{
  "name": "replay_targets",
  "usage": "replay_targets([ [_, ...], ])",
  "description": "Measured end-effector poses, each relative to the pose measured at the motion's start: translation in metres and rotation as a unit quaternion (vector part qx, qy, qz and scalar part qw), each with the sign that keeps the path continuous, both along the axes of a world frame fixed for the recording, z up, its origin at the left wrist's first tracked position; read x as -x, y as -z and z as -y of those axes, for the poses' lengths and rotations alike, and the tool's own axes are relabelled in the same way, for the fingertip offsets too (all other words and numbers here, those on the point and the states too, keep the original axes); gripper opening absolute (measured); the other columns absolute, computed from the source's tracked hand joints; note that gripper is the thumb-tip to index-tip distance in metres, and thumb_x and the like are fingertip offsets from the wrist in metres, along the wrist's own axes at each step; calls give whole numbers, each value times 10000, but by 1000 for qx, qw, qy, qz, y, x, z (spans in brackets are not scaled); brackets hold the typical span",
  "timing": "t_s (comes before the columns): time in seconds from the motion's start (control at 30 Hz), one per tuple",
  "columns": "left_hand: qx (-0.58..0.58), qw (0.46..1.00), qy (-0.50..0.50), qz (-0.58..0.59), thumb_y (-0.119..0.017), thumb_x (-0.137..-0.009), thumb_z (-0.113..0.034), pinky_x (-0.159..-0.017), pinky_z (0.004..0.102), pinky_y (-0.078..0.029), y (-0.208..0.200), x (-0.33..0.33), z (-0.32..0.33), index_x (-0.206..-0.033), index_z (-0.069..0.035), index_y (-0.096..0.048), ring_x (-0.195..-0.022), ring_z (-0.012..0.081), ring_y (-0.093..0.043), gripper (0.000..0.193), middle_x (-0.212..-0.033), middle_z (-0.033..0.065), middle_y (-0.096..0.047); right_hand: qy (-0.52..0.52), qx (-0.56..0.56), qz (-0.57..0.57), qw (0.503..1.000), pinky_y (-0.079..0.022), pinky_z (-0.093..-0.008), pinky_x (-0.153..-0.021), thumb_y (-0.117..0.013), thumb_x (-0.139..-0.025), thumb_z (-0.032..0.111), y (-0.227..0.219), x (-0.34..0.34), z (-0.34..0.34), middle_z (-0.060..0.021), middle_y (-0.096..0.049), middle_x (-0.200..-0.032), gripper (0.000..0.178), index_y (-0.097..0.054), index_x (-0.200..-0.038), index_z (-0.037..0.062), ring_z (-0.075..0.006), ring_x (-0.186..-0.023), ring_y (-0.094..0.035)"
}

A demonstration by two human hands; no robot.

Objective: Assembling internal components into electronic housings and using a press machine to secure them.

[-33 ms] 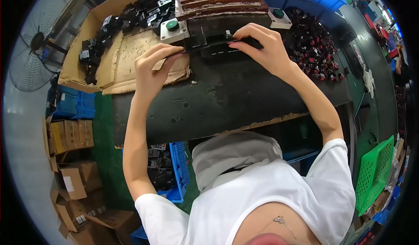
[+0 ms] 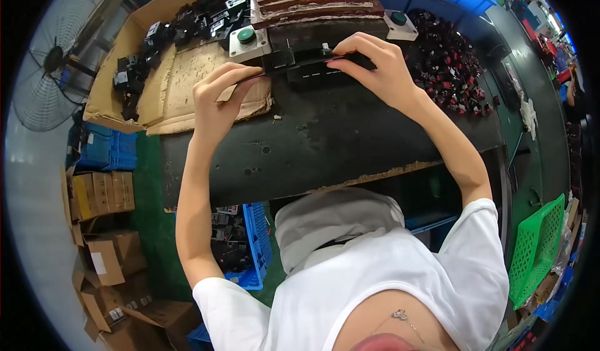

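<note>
A dark, flat-fronted plastic part (image 2: 312,74) with small white markings lies between my hands, at a black fixture (image 2: 281,58) near the far side of the bench. At its left end, my left hand (image 2: 215,101) is closed, thumb and fingers pinching a thin dark edge. My right hand (image 2: 389,73) is closed at the right end, with thumb and forefinger on the dark part. Beside the right fingertips stands a small pale piece (image 2: 325,48). Dark against dark, the exact outline of what I hold cannot be made out.
Green push buttons on white boxes flank the fixture, one left (image 2: 246,35) and one right (image 2: 399,18). Behind it rises a stack of brown plates (image 2: 315,7). A cardboard box (image 2: 100,104) holds black parts; small black-and-red parts (image 2: 447,70) are heaped right. A blue crate (image 2: 257,245) stands below.
</note>
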State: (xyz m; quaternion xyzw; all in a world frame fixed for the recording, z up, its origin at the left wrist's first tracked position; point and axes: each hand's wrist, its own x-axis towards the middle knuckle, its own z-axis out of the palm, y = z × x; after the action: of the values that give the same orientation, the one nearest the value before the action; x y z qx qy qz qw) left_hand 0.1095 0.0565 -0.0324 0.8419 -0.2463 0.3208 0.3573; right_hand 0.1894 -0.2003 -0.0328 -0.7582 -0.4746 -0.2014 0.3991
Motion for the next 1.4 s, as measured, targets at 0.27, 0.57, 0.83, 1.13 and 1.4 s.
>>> replay_targets([
  [0.27, 8, 1000, -3, 6, -655, -710, 93, -670, 248, -482, 3, -2, 1, -901, 7, -667, -742, 182, -625, 210, -828, 95, -647, 2, -12, 22, 1000, -476, -272, -674, -715, -735, 71, -3, -1, 2, -83, -611, -832, 186, -605, -869, 4, -211, -745, -599],
  [0.57, 6, 1000, -10, -5, -658, -709, 84, -676, 253, -484, 3, -1, 2, -887, 7, -670, -750, 188, -628, 194, -829, 97, -650, -1, -11, 33, 999, -476, -276, -668, -716, -732, 66, -1, -2, 4, -88, -610, -832, 195, -601, -875, 2, -219, -741, -598],
  [0.83, 3, 999, -26, -29, -678, -712, 63, -657, 248, -481, 1, 2, 2, -840, 13, -653, -699, 176, -625, 140, -816, 105, -645, -7, -19, 29, 999, -467, -263, -646, -714, -736, 51, -2, -1, 1, -80, -580, -772, 180, -572, -832, -4, -198, -695, -582],
  [1.13, 358, 825, 167, -405, -590, -866, -264, -579, 285, -513, -5, 11, 2, -851, 9, -544, -636, 194, -624, 277, -782, 129, -624, -118, -65, -549, 825, -379, -220, -483, -573, -873, 239, -12, 6, 4, 28, -443, -543, 313, -475, -617, 89, -50, -484, -412],
  [1.4, 418, 694, 368, -457, -93, -860, -691, -595, 293, -455, 9, 3, -10, -982, 33, -537, -657, 248, -626, 858, -734, 152, -631, -167, -164, -776, 586, -315, -208, -455, -509, -896, 215, 0, -4, 6, 27, -463, -581, 227, -512, -709, 86, -57, -483, -364],
])
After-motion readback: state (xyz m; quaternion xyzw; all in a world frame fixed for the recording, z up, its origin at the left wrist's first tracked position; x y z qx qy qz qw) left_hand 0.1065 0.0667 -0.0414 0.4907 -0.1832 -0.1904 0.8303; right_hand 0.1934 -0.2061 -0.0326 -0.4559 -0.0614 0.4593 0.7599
